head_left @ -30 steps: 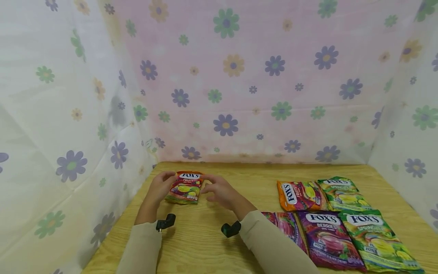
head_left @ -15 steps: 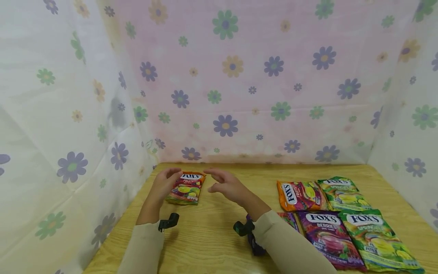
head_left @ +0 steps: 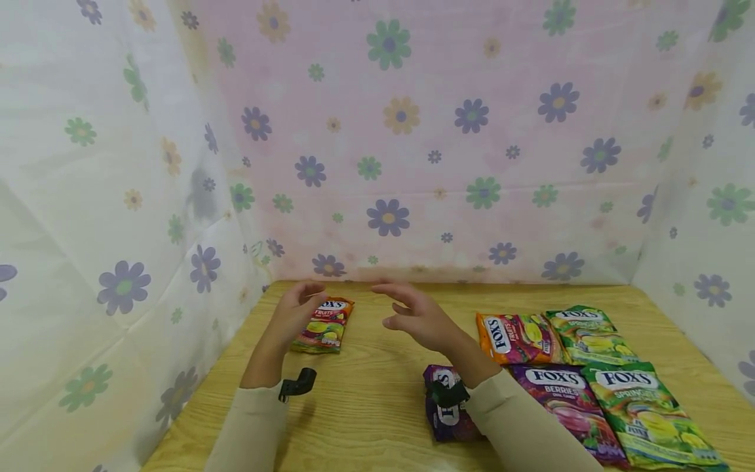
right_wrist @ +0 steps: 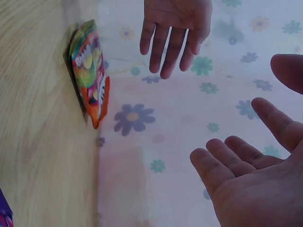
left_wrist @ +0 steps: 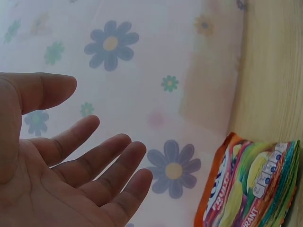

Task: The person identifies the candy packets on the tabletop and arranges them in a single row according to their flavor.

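Observation:
A Fox's fruits candy bag [head_left: 324, 326], red with an orange edge, lies at the back left of the table. In the head view my left hand [head_left: 297, 313] hovers in front of it and hides its left part. The left wrist view shows the left hand [left_wrist: 80, 175] with relaxed, spread fingers, apart from the candy bag [left_wrist: 251, 184]. My right hand [head_left: 421, 318] is raised over the middle of the table, palm turned toward the left hand. Its fingers are loosely extended in the right wrist view, and the right hand [right_wrist: 255, 175] holds nothing.
To the right lie another Fox's fruits bag [head_left: 519, 337], a small green Springs bag [head_left: 592, 334], a large green bag [head_left: 655, 416] and a purple berries bag [head_left: 569, 410]. Another purple bag [head_left: 451, 423] is partly under my right forearm. Flowered cloth [head_left: 413, 164] walls surround the table [head_left: 366, 419].
Both hands have lifted away from the fruits bag at the back left. The right hand has shifted right, the left slightly right. The bag stays in place, and more of the near purple bag shows.

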Demonstrator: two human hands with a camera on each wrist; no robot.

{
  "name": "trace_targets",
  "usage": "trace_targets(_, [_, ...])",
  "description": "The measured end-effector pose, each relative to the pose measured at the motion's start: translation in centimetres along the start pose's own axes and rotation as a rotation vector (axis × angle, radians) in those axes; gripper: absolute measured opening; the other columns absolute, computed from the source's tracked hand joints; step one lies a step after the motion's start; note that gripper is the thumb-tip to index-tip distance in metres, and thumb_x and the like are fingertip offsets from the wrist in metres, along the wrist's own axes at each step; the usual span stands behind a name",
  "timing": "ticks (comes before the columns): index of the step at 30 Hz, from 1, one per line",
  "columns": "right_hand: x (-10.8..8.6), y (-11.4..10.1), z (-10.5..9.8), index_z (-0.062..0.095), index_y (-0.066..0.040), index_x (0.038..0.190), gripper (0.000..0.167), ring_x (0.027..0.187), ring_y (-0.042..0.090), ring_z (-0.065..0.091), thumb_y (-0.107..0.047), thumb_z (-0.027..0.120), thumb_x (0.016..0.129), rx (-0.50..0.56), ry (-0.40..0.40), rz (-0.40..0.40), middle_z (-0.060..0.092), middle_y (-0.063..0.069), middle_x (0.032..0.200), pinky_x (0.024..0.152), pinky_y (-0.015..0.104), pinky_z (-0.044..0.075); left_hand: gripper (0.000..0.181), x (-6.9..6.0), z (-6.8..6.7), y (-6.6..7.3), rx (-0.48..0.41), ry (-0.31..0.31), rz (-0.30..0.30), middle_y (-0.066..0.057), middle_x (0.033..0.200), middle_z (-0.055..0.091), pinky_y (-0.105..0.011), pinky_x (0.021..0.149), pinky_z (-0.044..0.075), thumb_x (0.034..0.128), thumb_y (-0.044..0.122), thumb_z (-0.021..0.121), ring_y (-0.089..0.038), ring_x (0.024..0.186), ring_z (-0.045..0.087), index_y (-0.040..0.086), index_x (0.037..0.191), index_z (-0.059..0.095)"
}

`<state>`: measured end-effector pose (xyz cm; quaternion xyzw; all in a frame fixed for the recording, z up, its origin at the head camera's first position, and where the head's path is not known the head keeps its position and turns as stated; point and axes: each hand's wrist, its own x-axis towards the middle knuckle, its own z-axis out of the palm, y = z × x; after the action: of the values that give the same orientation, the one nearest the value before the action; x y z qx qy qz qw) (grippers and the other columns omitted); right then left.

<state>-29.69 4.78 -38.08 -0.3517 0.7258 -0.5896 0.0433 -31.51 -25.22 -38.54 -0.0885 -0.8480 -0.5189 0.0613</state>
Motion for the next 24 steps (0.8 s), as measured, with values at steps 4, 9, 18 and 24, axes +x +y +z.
trace_targets(4, [-0.8,-0.6,-1.0,0.043,-0.02,0.158,0.062,0.157,0.028,0.028,-0.009,0.064,0.101,-0.031,-0.002,-0.014,0.029,0.0,0.169,0.125,0.057,0.026,0.051,-0.2,0.2,0.6,-0.012,-0.018,0.018,-0.015,0.15,0.053,-0.058,0.116,0.042,0.1051,0.038,0.06,-0.038,0.142,0.049,0.007,0.145,0.052])
trace_targets(9, [-2.5,-1.1,-2.5,0.034,-0.023,0.162,0.066,0.156,0.032,0.03,-0.021,0.064,0.103,-0.126,-0.004,-0.05,0.031,0.002,0.169,0.124,0.06,0.027,0.046,-0.5,1.1,1.4,-0.033,-0.056,0.047,-0.015,0.15,0.053,-0.056,0.115,0.044,0.1065,0.031,0.059,-0.036,0.141,0.051,0.007,0.145,0.052])
trace_targets(18, [-5.7,-1.3,-5.8,0.029,-0.029,0.163,0.071,0.155,0.035,0.031,-0.021,0.066,0.102,-0.236,0.035,-0.051,0.031,0.001,0.169,0.121,0.065,0.028,0.041,-0.9,2.9,3.1,0.006,-0.108,0.085,-0.01,0.147,0.056,-0.052,0.105,0.053,0.1047,0.032,0.062,-0.031,0.137,0.054,0.017,0.142,0.055])
trace_targets(24, [-7.5,-1.7,-8.5,0.031,-0.031,0.162,0.071,0.152,0.036,0.037,-0.021,0.068,0.102,-0.316,0.072,-0.023,0.037,0.005,0.165,0.119,0.068,0.029,0.042,-1.2,3.6,3.8,0.045,-0.152,0.125,-0.009,0.149,0.054,-0.05,0.103,0.055,0.1043,0.036,0.062,-0.033,0.137,0.055,0.021,0.142,0.055])
